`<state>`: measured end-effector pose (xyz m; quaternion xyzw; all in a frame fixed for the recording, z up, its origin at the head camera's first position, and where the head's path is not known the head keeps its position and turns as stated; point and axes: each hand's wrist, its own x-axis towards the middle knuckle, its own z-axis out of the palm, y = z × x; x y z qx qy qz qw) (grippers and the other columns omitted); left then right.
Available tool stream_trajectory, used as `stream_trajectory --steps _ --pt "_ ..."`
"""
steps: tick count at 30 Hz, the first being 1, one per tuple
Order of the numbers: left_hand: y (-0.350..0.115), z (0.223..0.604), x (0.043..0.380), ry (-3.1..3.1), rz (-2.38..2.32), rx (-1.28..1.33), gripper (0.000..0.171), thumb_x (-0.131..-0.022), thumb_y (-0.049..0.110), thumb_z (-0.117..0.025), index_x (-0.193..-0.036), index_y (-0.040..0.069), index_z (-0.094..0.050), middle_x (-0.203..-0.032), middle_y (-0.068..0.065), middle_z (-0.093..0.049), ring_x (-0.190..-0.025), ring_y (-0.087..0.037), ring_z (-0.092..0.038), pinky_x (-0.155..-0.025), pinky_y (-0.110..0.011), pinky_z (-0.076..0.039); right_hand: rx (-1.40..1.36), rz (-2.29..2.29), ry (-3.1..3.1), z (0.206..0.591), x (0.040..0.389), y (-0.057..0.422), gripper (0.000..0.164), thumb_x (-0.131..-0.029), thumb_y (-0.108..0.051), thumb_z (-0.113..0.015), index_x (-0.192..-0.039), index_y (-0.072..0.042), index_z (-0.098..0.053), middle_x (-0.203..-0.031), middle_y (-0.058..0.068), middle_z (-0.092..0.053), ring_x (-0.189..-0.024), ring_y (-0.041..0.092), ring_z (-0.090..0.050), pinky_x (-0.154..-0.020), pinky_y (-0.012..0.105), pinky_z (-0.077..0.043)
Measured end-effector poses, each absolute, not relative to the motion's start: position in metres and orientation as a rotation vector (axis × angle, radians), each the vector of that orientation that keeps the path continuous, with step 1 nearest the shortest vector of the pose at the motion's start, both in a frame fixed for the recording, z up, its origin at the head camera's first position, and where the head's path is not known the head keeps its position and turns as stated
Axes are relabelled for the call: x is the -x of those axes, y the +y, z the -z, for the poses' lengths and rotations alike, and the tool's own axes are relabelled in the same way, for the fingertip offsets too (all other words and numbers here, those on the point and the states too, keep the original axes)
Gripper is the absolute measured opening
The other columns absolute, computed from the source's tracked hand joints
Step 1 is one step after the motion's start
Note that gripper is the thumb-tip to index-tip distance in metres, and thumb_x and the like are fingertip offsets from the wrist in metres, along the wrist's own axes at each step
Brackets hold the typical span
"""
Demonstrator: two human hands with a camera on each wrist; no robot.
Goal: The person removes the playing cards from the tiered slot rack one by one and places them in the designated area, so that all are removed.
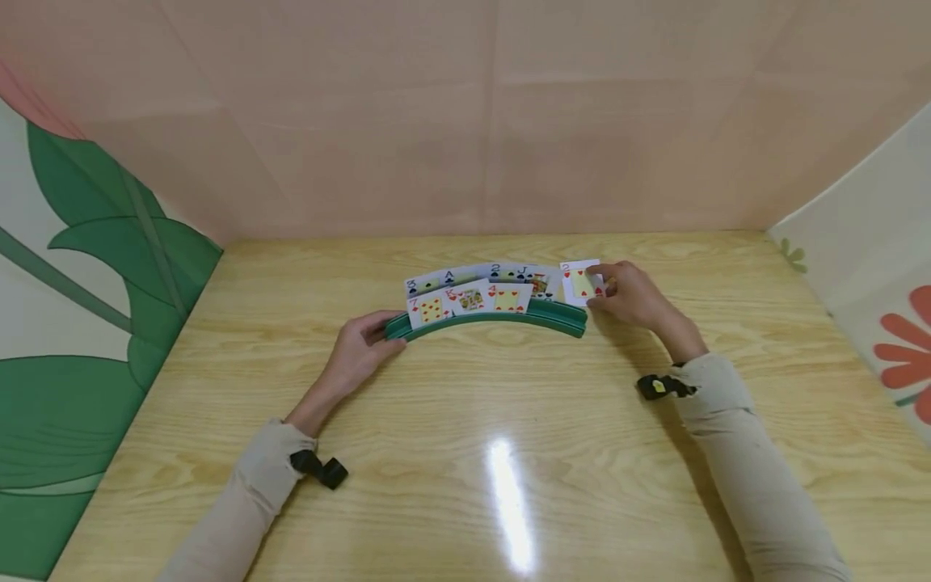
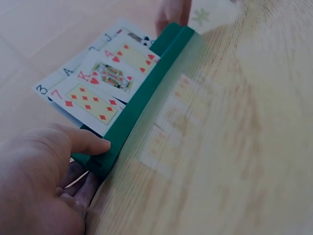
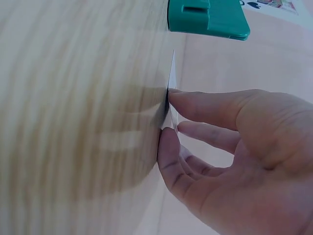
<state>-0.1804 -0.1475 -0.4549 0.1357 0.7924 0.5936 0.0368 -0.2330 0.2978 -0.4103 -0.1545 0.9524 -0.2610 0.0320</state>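
Observation:
A curved green card holder (image 1: pixel 558 315) stands on the table with playing cards in two rows. Its front row shows a seven of diamonds (image 2: pixel 93 104), a king of hearts (image 2: pixel 110 78) and a red four (image 1: pixel 509 298); behind them, a three, an ace, a two and a jack (image 1: pixel 540 283) show partly. My left hand (image 1: pixel 355 352) grips the holder's left end, thumb on the front. Beyond the right end, my right hand (image 1: pixel 634 297) pinches a red two card (image 1: pixel 580 283) by its right side. In the right wrist view, that card (image 3: pixel 172 73) appears edge-on, close to the tabletop.
The wooden table (image 1: pixel 436 453) meets a pink backdrop (image 1: pixel 494 121) at the back. Leaf-printed (image 1: pixel 65 420) and flower-printed (image 1: pixel 865 267) panels flank it. Black straps with small devices (image 1: pixel 320 469) sit on both wrists.

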Motion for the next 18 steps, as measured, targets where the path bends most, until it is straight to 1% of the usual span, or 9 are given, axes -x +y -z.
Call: stream_trajectory --steps 5,11,14,18 --pt "-0.1478 0.4549 0.1805 2.431 -1.822 -0.431 0.038 -0.09 0.001 -0.071 -0.127 0.002 -0.065 -0.127 -0.017 -0.064 -0.113 -0.026 -0.063 -0.092 -0.026 -0.052 0.473 0.791 2.933 0.4111 0.2318 0.2967 0.05 -0.089 -0.003 -0.072 -0.133 0.012 -0.054 -0.111 0.031 -0.052 -0.087 0.035 -0.053 -0.07 0.038 -0.042" --pt "-0.1481 0.4564 0.1811 2.42 -1.825 -0.429 0.038 -0.09 0.001 -0.071 -0.127 0.002 -0.065 -0.127 -0.016 -0.064 -0.114 -0.025 -0.063 -0.093 -0.027 -0.052 0.438 0.767 2.919 0.408 0.2292 0.2933 0.051 -0.091 -0.004 -0.07 -0.136 0.011 -0.052 -0.113 0.031 -0.049 -0.089 0.035 -0.048 -0.071 0.039 -0.039" --pt "-0.148 0.4573 0.1821 2.416 -1.829 -0.427 0.038 -0.09 0.001 -0.072 -0.127 0.002 -0.066 -0.127 -0.016 -0.064 -0.115 -0.025 -0.063 -0.094 -0.029 -0.052 0.458 0.75 2.917 0.4067 0.2286 0.2927 0.051 -0.092 -0.005 -0.07 -0.136 0.012 -0.051 -0.116 0.034 -0.049 -0.092 0.037 -0.047 -0.073 0.042 -0.04" --pt "-0.1479 0.4567 0.1827 2.416 -1.824 -0.422 0.037 -0.09 0.002 -0.072 -0.127 0.003 -0.066 -0.127 -0.016 -0.064 -0.115 -0.025 -0.062 -0.096 -0.031 -0.052 0.496 0.76 2.92 0.4071 0.2295 0.2925 0.05 -0.091 -0.004 -0.07 -0.135 0.014 -0.052 -0.113 0.037 -0.054 -0.096 0.04 -0.046 -0.081 0.049 -0.041"
